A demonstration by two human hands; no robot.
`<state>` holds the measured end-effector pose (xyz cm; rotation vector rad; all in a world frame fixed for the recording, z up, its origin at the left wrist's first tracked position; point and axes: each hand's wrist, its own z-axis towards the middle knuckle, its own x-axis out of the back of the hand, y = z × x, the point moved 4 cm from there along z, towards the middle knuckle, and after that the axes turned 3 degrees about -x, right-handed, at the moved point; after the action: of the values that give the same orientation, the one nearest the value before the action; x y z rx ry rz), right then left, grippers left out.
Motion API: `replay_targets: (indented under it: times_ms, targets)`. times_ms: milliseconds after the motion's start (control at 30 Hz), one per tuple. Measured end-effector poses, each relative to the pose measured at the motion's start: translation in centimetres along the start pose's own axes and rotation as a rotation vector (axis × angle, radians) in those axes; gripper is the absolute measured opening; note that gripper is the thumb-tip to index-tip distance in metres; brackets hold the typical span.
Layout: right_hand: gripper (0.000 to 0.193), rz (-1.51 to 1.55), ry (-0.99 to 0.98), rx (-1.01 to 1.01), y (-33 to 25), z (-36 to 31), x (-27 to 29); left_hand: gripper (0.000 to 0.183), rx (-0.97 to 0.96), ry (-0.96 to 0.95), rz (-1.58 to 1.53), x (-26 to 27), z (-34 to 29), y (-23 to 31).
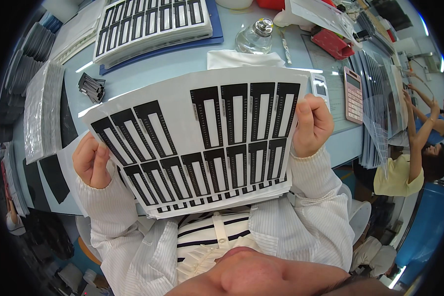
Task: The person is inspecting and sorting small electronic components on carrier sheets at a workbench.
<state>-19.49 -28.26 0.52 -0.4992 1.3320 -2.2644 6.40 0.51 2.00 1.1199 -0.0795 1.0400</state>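
Note:
In front of my chest I hold up a white sheet (182, 134) printed with rows of black rectangular frames. A blank white gap interrupts its upper row, between the third frame and the rest. More paper edges show under its lower right side. My left hand (92, 162) pinches the sheet's left edge between thumb and curled fingers. At the upper right corner, my right hand (313, 126) grips it in the same way, thumb on top. Beyond the sheet, a small pile of loose black frame pieces (91, 88) lies on the table (182, 63).
A thick stack of similar printed sheets (153, 32) rests on a blue board (217, 29). Nearby stand a glass pump bottle (254, 38) and a folded white cloth (244, 60). A pink calculator (352, 93) lies right; a plastic-wrapped stack (43, 113) lies left. Other people work at far right.

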Motion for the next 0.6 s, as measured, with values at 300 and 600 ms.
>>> replay_targets:
  times_ms: [300, 600]
  targets:
    - [0.015, -0.014, -0.013, -0.009, 0.09, -0.02, 0.13, 0.029, -0.002, 0.001, -0.028, -0.07, -0.11, -0.19]
    - [0.015, -0.005, -0.030, -0.010, -0.27, 0.08, 0.12, 0.030, -0.017, 0.005, -0.021, -0.27, 0.12, -0.12]
